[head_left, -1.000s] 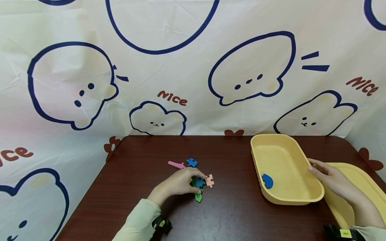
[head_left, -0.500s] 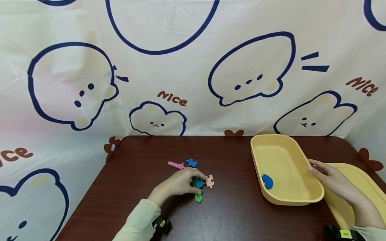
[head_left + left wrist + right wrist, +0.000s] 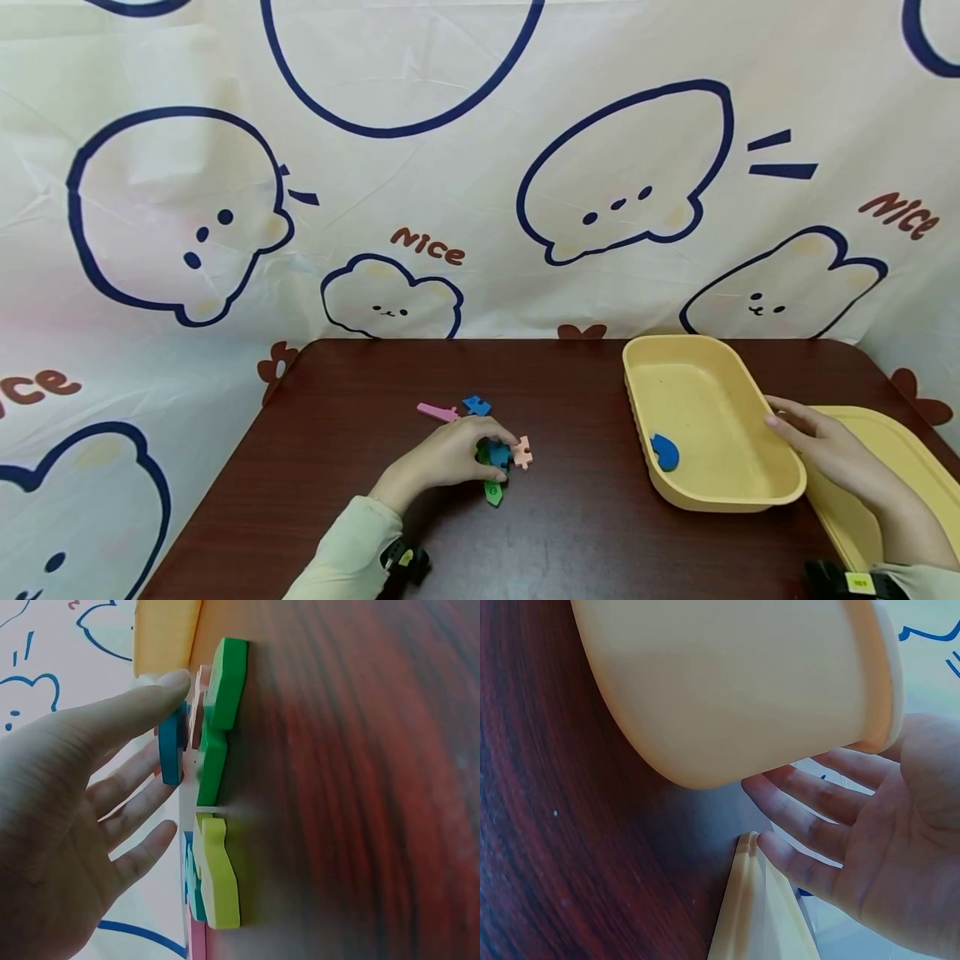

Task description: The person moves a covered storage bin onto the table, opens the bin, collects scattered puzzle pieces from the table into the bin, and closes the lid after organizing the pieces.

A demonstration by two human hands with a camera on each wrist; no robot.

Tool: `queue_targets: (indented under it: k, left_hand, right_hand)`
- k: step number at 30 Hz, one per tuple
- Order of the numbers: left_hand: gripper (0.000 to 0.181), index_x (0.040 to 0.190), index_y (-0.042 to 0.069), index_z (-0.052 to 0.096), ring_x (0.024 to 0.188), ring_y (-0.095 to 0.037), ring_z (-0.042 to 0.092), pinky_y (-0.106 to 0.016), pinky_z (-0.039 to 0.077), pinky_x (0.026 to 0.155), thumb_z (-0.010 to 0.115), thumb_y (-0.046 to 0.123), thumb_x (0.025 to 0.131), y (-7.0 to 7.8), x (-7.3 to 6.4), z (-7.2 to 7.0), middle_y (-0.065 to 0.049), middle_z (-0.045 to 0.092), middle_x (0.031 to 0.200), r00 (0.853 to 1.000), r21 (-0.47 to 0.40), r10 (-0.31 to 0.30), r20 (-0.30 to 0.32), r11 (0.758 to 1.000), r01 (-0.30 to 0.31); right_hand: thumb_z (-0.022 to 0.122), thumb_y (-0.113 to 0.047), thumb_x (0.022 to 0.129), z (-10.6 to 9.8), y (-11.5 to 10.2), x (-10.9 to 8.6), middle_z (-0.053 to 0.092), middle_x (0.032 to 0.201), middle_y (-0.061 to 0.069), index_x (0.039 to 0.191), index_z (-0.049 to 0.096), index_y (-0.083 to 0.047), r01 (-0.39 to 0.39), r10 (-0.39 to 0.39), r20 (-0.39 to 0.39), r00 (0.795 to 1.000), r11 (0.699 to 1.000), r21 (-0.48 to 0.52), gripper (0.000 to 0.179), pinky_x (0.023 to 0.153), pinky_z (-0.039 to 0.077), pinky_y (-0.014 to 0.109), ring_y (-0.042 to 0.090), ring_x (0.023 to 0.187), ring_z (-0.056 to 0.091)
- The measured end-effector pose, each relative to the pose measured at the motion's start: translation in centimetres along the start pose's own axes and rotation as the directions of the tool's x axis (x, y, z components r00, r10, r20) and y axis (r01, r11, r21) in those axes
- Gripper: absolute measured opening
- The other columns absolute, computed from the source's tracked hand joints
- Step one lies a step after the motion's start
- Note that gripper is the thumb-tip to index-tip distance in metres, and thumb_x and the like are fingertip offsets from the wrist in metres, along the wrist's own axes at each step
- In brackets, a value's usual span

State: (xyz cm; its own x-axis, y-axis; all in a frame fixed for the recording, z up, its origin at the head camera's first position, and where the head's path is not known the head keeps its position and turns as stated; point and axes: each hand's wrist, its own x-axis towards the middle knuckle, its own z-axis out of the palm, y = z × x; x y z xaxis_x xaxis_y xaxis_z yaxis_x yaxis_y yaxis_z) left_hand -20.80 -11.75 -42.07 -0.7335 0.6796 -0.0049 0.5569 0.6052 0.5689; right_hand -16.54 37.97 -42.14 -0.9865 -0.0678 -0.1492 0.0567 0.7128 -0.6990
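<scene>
I can see a teal-blue puzzle piece [image 3: 499,454] mid-frame, pinched by the person's left hand [image 3: 450,452]; the left wrist view shows it edge-on, a thick little slab. Close by lie a peach piece [image 3: 522,452], knobbed and notched, and a green piece [image 3: 492,494] with a pointed end. Just up and left are a blue piece [image 3: 476,406] and a slim pink piece [image 3: 437,412]. Toward the right of the frame, the right hand [image 3: 817,437] grips the rim of a yellow box [image 3: 712,417], a blue teardrop piece [image 3: 665,452] inside near its left wall.

Rm type unclear; cartoon bkdrop [image 3: 487,187] screens brown tbl [image 3: 562,508].
</scene>
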Motion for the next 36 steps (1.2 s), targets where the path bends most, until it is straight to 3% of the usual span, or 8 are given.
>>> queue_targets:
  k: [15,25,33,36]
  left_hand:
    - [0.043,0.124,0.019,0.069,0.1,-0.003,0.058,-0.028,0.05,0.09,0.08,0.032,0.085,1.6,1.2,0.2,0.009,0.063,0.117,0.999,-0.021,0.046,0.015,0.999,-0.046]
    - [0.042,0.125,0.02,0.068,0.081,-0.004,0.06,-0.02,0.049,0.072,0.078,0.033,0.086,2.9,2.7,0.4,0.011,0.062,0.117,0.998,-0.038,0.053,0.045,0.998,-0.052]
    - [0.04,0.125,0.017,0.068,0.074,-0.005,0.058,-0.02,0.051,0.069,0.078,0.025,0.087,4.1,4.6,0.4,0.01,0.062,0.117,0.987,-0.058,0.154,0.045,0.987,-0.152]
    - [0.04,0.126,0.017,0.068,0.066,-0.004,0.06,-0.019,0.052,0.066,0.077,0.025,0.088,4.6,5.3,0.4,0.01,0.061,0.119,0.986,-0.065,0.162,0.05,0.985,-0.158]
  right_hand:
    - [0.039,-0.045,0.106,0.1,0.0,-0.1,0.031,0.144,0.043,0.151,0.025,0.01,0.005,-0.005,0.003,1.0,1.0,-0.003,0.072,0.09,0.043,0.064,0.057,0.127,0.037]
    - [0.04,-0.044,0.106,0.1,0.0,-0.1,0.032,0.144,0.043,0.151,0.025,0.01,0.012,-0.012,0.003,1.0,1.0,0.003,0.071,0.09,0.042,0.064,0.056,0.127,0.037]
    - [0.04,-0.044,0.106,0.0,0.2,0.0,0.032,0.143,0.043,0.15,0.026,0.011,0.009,-0.009,0.001,1.0,1.0,-0.008,0.072,0.089,0.043,0.064,0.057,0.126,0.038]
    - [0.04,-0.044,0.106,-0.1,0.2,0.0,0.032,0.142,0.044,0.15,0.027,0.011,0.017,-0.017,-0.004,1.0,1.0,-0.016,0.071,0.089,0.043,0.064,0.057,0.126,0.038]
